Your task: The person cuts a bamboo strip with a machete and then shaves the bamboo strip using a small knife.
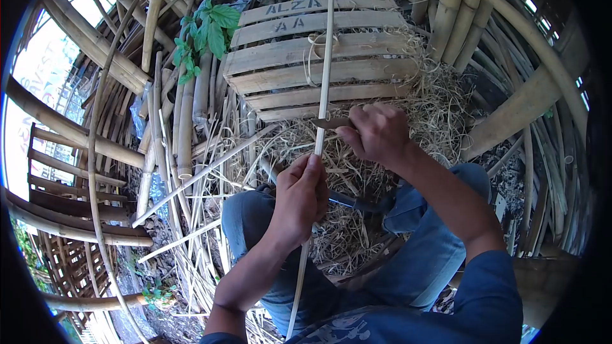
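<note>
Slatted wooden crate (pixel 274 55) marked "ALZA AA" is seen at far side; shavings (pixel 440 114) are heaped in front & to R. Long bamboo strip (pixel 326 70) is held lengthwise, running out from body across view of crate; thinning stroke is apparently in hand, w/ steady, shallow pressure prob. called for next. By L hand (pixel 296 194), strip is gripped tight, fingers wrapped, elbow bent. By R hand (pixel 380 132), knife (pixel 331 123) is held in closed grip, blade laid crosswise on strip just beyond L hand.
</note>
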Available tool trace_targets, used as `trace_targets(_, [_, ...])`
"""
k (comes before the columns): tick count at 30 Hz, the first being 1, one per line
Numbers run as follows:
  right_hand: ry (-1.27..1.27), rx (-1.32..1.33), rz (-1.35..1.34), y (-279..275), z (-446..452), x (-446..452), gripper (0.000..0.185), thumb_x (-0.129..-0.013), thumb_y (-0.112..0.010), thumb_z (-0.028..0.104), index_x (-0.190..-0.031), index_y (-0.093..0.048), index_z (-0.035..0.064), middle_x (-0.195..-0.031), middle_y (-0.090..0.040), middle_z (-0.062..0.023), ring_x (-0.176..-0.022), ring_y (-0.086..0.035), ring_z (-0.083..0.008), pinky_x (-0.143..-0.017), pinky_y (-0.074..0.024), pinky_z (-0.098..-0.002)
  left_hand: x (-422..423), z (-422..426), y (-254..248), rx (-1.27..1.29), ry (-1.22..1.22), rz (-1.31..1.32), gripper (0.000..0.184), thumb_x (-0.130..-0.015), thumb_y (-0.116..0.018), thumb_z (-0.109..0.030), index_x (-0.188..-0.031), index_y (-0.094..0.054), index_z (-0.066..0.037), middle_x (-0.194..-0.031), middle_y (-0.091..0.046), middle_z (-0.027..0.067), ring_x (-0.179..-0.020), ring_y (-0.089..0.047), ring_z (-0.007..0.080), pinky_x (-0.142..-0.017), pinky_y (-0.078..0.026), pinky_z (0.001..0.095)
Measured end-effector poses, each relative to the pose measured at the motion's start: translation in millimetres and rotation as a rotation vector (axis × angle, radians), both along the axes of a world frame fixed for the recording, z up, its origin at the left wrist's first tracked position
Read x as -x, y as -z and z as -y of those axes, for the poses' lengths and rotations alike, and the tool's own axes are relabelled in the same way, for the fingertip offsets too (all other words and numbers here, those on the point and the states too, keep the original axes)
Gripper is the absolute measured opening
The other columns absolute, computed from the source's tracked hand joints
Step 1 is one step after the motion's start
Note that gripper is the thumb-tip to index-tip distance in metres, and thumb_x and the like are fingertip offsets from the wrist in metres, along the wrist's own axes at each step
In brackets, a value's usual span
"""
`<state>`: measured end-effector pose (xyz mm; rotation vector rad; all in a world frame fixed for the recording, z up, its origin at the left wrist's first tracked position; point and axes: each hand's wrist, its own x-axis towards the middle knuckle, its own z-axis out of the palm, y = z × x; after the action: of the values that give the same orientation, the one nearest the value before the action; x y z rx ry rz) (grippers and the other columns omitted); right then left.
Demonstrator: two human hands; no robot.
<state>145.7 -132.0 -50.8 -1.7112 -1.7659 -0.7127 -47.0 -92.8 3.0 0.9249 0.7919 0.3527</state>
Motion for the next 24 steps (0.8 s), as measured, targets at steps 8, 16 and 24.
trace_targets(8, [0.211, 0.078, -0.123, 3, -12, -31, 0.049, -0.094, -0.039, 0.047, -0.070, -0.055, 0.0069, -0.044, -0.050, -0.0066, -0.037, -0.053, -0.0224, -0.036, -0.0442, -0.0354, 4, 9, 4, -0.049, -0.006, -0.058, 0.028, -0.100, -0.039, -0.027, -0.079, -0.043, -0.010, -0.053, -0.030, -0.0056, -0.039, -0.021, 0.0038, -0.034, -0.015, 0.0214])
trace_targets(16, [0.293, 0.132, -0.343, 0, -4, -48, 0.052, -0.099, -0.029, 0.041, -0.070, -0.056, 0.0078, -0.042, -0.050, -0.0051, -0.034, -0.053, -0.0215, -0.032, -0.0420, -0.0347, 21, 20, 9, 0.081, 0.143, -0.107, 0.028, -0.100, -0.040, -0.028, -0.080, -0.044, -0.009, -0.053, -0.031, -0.0048, -0.038, -0.025, 0.0046, -0.034, -0.018, 0.0217])
trace_targets(24, [-0.114, 0.098, -0.262, 5, 9, 19, 0.041, -0.095, -0.045, 0.033, -0.063, -0.053, 0.0076, -0.043, -0.049, -0.0063, -0.035, -0.053, -0.0216, -0.035, -0.0407, -0.0366, 30, 14, 24, -0.258, 0.025, -0.159, 0.028, -0.100, -0.040, -0.027, -0.079, -0.045, -0.008, -0.051, -0.036, -0.0036, -0.035, -0.029, 0.0052, -0.033, -0.022, 0.0218])
